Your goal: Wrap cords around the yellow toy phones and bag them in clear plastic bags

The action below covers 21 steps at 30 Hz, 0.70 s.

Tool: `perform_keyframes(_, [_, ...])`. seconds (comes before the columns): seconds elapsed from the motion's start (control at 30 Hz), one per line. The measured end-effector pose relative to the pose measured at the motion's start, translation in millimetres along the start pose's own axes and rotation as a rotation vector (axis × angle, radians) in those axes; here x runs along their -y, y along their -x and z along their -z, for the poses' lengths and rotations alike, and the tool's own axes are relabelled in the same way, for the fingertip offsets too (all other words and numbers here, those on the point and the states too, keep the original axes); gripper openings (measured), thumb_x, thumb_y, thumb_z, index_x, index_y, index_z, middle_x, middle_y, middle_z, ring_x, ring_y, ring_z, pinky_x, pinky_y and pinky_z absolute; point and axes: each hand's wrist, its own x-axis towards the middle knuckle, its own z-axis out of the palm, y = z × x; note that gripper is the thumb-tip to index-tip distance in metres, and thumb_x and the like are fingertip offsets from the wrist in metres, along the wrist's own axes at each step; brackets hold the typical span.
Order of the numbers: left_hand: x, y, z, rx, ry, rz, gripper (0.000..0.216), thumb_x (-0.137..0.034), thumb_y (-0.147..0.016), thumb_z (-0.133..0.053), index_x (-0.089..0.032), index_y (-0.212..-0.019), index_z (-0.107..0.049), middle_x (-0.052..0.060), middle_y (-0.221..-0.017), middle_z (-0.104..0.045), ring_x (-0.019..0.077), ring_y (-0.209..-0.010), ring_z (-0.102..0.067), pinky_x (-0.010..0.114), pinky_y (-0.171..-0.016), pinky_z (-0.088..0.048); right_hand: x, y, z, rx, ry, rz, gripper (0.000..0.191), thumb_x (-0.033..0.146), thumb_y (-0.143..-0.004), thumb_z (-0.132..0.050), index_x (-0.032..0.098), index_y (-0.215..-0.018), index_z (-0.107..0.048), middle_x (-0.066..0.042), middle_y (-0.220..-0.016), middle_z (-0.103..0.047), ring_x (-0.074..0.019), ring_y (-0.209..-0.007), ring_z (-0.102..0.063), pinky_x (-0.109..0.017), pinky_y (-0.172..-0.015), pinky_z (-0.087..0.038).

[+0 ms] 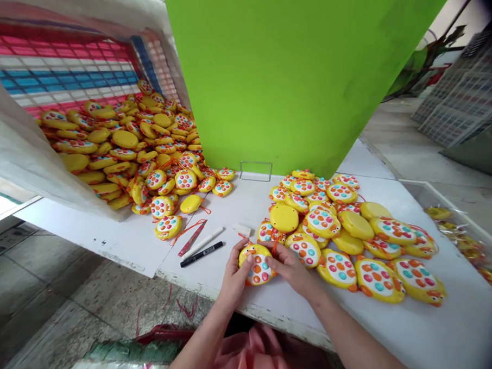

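Between my two hands, near the table's front edge, is a yellow duck-faced toy (257, 265) with a white panel of coloured round buttons. My left hand (235, 266) grips its left side, thumb on the front. On the other side my right hand (288, 264) has its fingers around the toy's edge, close to an orange cord. To the right lies a pile of like toys (323, 219), some face up, some showing plain yellow backs. Left of my hands rest a black marker (202, 254), a white pen (203, 242) and a red strip-like tool (192, 238).
A large sack (19, 140) on the left spills many more of these toys (125, 139) onto the white table (126, 241). Upright behind stands a green board (282, 79) with a wire stand (256, 171) at its foot. A clear bin (438, 198) of packaged items sits at right.
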Motion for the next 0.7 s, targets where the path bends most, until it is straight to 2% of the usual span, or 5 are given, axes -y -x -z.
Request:
perform_keyframes(0.17, [0.5,-1.3,-2.0,0.062,-0.027,-0.006,0.046,-0.035,-0.084,-0.067,-0.026,-0.127,-0.053,0.004,-0.121,-0.061,0.0209,-0.104,-0.058,0.03,-0.091,-0.047,-1.3,-3.4,2.9,-0.109,0.058,0.04,0.037,0.043,-0.084,-0.064,0.025,-0.117,-0.062,-0.004,-0.108,-0.069,-0.025,-0.102,-0.062,-0.041,-0.089,-0.05])
perform_keyframes(0.33, [3.3,-4.4,-0.8,0.017,0.086,0.015,0.047,-0.036,-0.082,-0.069,-0.025,-0.125,-0.052,0.005,-0.116,-0.062,0.0204,-0.097,-0.06,0.031,-0.086,-0.049,0.2,-4.3,0.4,-0.258,0.151,0.095,0.033,0.046,-0.084,-0.063,0.023,-0.107,-0.064,-0.005,-0.103,-0.068,-0.0255,-0.097,-0.062,-0.039,-0.085,-0.051])
perform_keyframes(0.47, [4.9,-4.9,0.7,-0.001,0.136,0.027,0.048,-0.036,-0.082,-0.069,-0.025,-0.124,-0.051,0.005,-0.112,-0.063,0.0196,-0.094,-0.061,0.03,-0.083,-0.049,2.4,-1.8,-2.7,-0.183,0.143,0.091,0.031,0.043,-0.083,-0.064,0.024,-0.107,-0.06,-0.004,-0.099,-0.068,-0.0237,-0.092,-0.063,-0.038,-0.081,-0.052])
perform_keyframes(0.7, [7.2,-5.5,2.0,-0.007,0.227,0.056,0.044,-0.04,-0.083,-0.067,-0.026,-0.122,-0.053,0.005,-0.113,-0.064,0.02,-0.097,-0.062,0.032,-0.088,-0.048,2.4,1.8,-2.7,-0.1,0.177,0.148,0.036,0.035,-0.082,-0.066,0.025,-0.115,-0.055,-0.006,-0.114,-0.061,-0.025,-0.107,-0.058,-0.042,-0.094,-0.048])
